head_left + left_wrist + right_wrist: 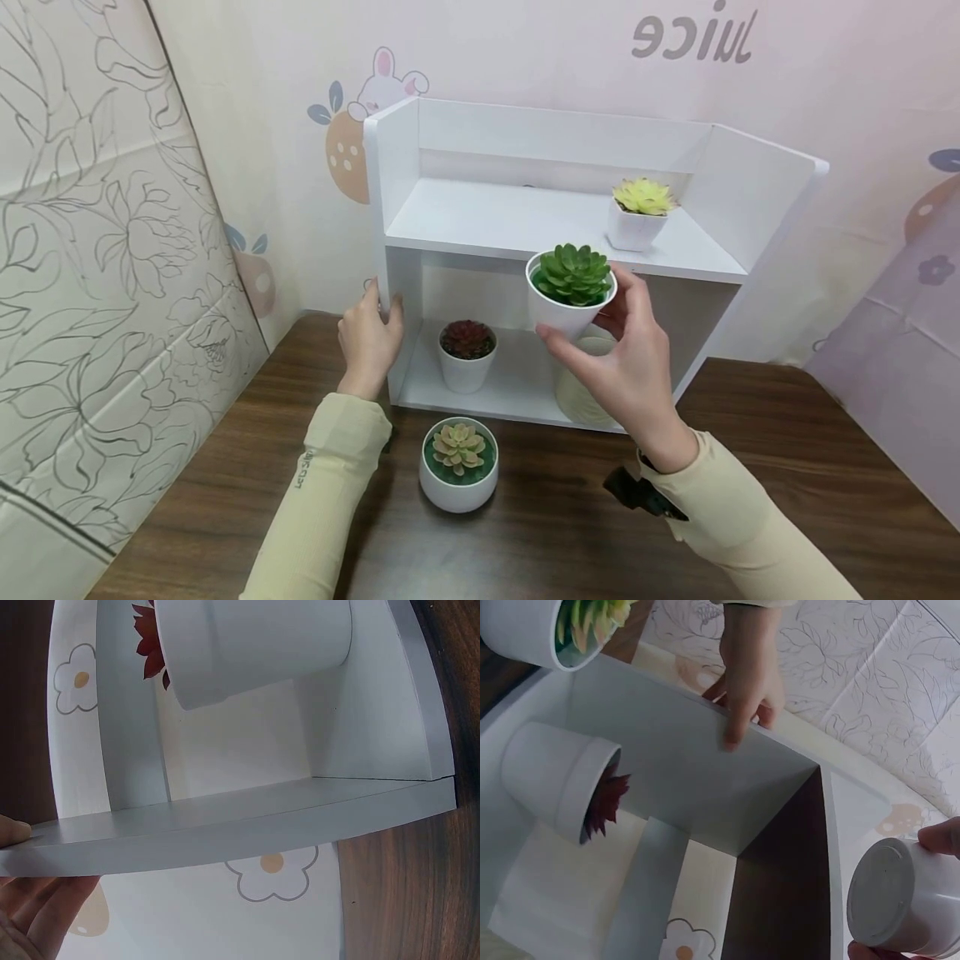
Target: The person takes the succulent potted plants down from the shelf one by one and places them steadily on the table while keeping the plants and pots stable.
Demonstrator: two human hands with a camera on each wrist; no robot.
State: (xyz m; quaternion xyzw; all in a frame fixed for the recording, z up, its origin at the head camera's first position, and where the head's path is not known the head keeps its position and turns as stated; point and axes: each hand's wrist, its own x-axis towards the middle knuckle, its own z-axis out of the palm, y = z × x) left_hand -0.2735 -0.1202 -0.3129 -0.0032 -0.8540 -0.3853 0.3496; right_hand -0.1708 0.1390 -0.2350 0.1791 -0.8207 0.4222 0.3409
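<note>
My right hand (633, 358) grips a white potted green succulent (573, 279) between thumb and fingers, held up in front of the shelf's middle board. In the right wrist view the underside of this white pot (885, 892) shows. At the left, my left hand (371, 337) holds the front edge of the white shelf's side panel (378, 192), thumb on the inner face and fingers outside, as the left wrist view shows. On the lower board, a dark red succulent in a white pot (467, 357) stands near the left hand.
A yellow-green succulent in a square white pot (636, 215) stands on the upper board at right. A pale round container (585, 392) sits on the lower board, partly behind the right hand. A round bowl with a pinkish succulent (459, 464) rests on the brown wooden table (540, 542).
</note>
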